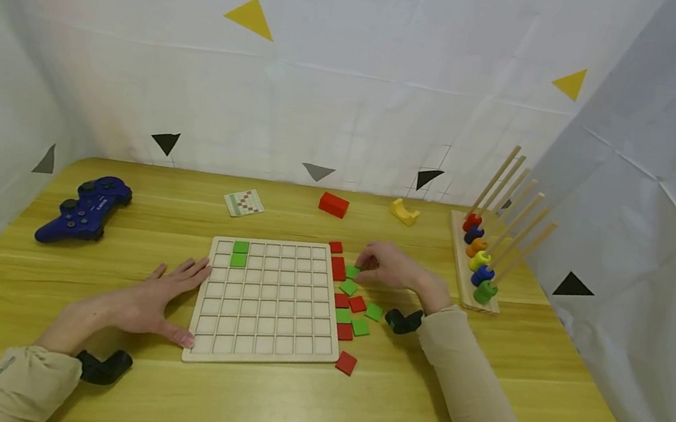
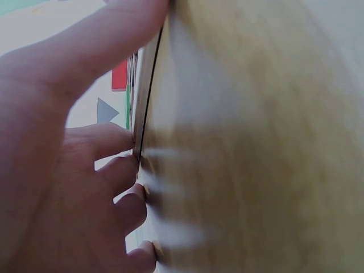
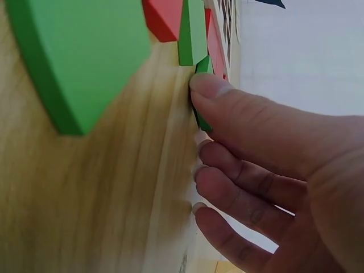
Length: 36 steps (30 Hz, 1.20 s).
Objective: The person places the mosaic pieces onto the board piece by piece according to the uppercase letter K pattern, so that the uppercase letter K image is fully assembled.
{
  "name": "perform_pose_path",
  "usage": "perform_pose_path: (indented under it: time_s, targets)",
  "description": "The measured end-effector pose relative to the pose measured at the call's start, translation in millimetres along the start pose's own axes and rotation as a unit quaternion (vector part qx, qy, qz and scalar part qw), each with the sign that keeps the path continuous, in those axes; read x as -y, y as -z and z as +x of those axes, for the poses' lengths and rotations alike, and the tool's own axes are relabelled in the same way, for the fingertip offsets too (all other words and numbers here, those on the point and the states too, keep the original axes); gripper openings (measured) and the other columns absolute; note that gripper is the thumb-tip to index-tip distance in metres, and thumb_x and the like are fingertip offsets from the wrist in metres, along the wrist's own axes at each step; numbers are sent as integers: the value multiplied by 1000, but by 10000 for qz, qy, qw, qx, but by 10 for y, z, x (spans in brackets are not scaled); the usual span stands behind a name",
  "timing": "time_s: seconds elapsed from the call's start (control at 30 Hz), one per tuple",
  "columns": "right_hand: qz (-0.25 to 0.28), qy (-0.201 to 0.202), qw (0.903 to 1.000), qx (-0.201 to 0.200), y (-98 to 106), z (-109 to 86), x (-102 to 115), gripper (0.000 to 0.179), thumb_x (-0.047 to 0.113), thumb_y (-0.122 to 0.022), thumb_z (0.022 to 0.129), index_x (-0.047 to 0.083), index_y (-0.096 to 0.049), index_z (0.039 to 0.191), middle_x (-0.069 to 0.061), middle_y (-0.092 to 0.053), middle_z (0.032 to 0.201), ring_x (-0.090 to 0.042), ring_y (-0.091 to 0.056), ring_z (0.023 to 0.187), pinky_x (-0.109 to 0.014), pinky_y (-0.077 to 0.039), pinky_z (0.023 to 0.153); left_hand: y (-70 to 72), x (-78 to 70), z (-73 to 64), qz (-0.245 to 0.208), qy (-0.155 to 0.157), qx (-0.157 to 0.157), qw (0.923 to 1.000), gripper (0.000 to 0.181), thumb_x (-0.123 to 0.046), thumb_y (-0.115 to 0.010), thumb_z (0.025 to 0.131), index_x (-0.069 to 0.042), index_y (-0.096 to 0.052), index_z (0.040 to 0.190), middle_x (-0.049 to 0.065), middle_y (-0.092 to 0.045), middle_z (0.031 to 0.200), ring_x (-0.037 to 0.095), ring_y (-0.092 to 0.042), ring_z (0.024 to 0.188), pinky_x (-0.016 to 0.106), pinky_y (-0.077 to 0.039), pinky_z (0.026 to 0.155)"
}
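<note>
Wrist view, right: saw the thumb (image 3: 213, 88) of the right hand (image 1: 393, 268) touching a green square tile (image 1: 352, 272), plus bent fingertips (image 3: 211, 185) hidden from the head view; could not tell pinch from touch. Found that tile just right of the wooden grid board (image 1: 267, 308), with the left hand (image 1: 150, 301) spread wide at the board's left edge. Noted wood-grain tabletop (image 1: 257, 416), white sheeting (image 1: 358, 113) behind.

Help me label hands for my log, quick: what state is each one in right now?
Left hand: open, fingers spread, touching the left edge of the grid board.
Right hand: closed, pinching a green tile.
</note>
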State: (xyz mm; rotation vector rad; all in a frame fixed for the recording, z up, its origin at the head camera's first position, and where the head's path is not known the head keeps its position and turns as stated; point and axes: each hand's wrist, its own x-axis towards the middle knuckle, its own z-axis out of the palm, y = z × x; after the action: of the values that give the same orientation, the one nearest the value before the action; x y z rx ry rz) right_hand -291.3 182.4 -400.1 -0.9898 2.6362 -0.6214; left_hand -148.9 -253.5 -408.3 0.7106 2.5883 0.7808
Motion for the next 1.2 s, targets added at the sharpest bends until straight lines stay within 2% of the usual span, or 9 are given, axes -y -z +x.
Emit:
perform_pose_path:
  time_s: [0.23, 0.47, 0.73, 0.93, 1.2]
  targets:
    - [102, -89, 9999, 50, 4, -4, -3, 21, 21, -78, 89, 7, -73, 102, -4, -65, 98, -14, -62, 86, -31, -55, 80, -2, 7, 2, 28, 1, 2, 10000, 121, -58, -80, 74, 0, -17, 159, 22, -3, 167, 49, 2, 151, 72, 6, 114]
    - [69, -211, 9997, -81, 22, -2, 18, 24, 25, -80, 87, 8, -73, 103, -2, -65, 100, -14, -63, 89, -32, -55, 84, -3, 12, 3, 54, 3, -13, 10000, 121, -58, -80, 74, 1, -17, 159, 23, -3, 166, 50, 1, 151, 73, 6, 114]
    - [16, 5, 9997, -242, 74, -18, 106, 24, 29, -80, 86, 10, -74, 99, -1, -66, 97, -13, -63, 86, -30, -56, 81, -1, 3, 10, 15, 13, 30, 10000, 120, -57, -80, 74, 0, -17, 159, 23, -2, 167, 49, 2, 151, 73, 7, 114]
    - [-1, 32, 9993, -359, 105, 10, 252, 25, 31, -80, 86, 10, -75, 98, 0, -66, 95, -13, -63, 86, -30, -56, 80, -7, 16, 5, 23, 21, 40, 10000, 121, -57, -80, 75, 1, -16, 159, 23, -2, 166, 50, 3, 151, 72, 7, 114]
    - [-262, 73, 9992, -294, 143, 139, 624, 24, 34, -80, 86, 12, -75, 95, 2, -66, 92, -12, -62, 83, -28, -54, 78, -6, 12, 3, 37, 0, -10, 10000, 121, -58, -80, 74, 1, -17, 159, 23, -3, 166, 50, 2, 151, 73, 6, 113]
